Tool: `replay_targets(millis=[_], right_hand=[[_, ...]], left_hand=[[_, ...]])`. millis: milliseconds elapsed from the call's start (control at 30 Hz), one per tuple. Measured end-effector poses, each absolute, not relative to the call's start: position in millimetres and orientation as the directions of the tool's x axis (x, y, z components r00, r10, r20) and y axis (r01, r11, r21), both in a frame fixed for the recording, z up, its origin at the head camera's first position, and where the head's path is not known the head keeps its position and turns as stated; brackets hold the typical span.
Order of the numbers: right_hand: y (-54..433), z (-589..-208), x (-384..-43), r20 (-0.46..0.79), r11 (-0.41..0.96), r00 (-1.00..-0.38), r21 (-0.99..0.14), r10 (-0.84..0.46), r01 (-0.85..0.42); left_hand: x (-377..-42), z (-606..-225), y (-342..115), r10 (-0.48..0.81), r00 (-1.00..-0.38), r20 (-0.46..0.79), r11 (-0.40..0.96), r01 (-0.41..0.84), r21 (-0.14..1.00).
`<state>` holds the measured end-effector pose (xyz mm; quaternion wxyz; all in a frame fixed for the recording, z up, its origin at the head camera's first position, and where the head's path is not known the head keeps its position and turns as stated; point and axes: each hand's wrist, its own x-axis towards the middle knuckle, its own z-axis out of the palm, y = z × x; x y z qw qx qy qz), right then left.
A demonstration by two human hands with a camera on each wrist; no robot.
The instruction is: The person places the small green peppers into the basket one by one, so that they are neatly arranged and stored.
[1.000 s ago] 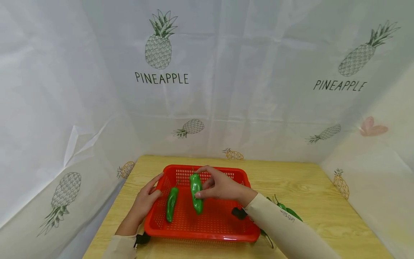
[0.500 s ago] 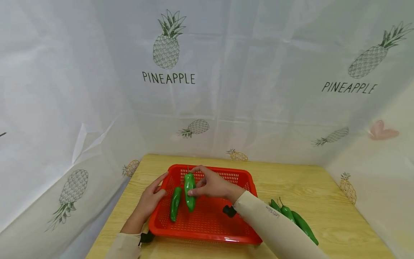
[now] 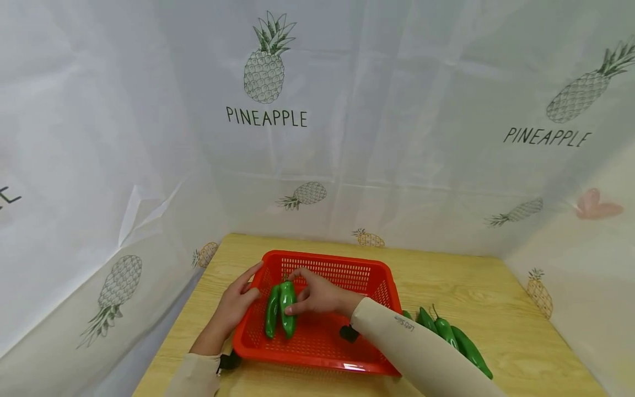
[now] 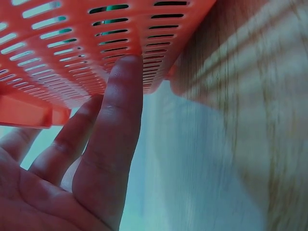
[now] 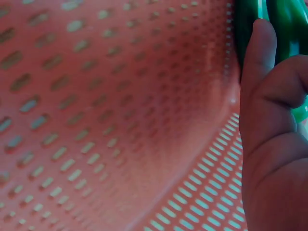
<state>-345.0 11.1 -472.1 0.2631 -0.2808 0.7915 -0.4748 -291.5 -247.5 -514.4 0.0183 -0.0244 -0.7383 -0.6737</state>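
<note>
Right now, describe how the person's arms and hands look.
The left sleeve and right sleeve are beige, close-fitting; small dark lettering marks the latter. A black piece shows at each cuff. The left hand and right hand are ungloved.

Head cam's decently bright, glare on the red plastic basket [image 3: 307, 360] rim; right wrist view's dim (kinda soft too).

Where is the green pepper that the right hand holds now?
In the head view, the held pepper is in the left half of the red basket, just right of another green pepper, pinched by the right hand.
</note>
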Motion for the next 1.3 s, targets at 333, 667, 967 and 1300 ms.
replay_targets(millis=[333, 667, 967, 1300], right_hand=[[13, -487, -344, -0.179, 0.425, -0.720, -0.888, -0.670, -0.175], [10, -494, -341, -0.188, 0.397, -0.737, -0.910, -0.650, -0.118], [10, -498, -342, -0.171, 0.437, -0.749, -0.883, -0.640, -0.172], [10, -503, -346, -0.139, 0.510, -0.766, -0.818, -0.627, -0.268]], left_hand=[[-292, -514, -246, -0.003, -0.999, 0.052, 0.097, 0.051, 0.994], [-292, -513, -246, 0.007, -0.999, 0.046, 0.115, 0.046, 0.992], [-293, -514, -245, 0.010, -0.999, 0.049, 0.108, 0.050, 0.993], [-292, -512, -245, 0.015, -0.999, 0.049, 0.103, 0.050, 0.993]])
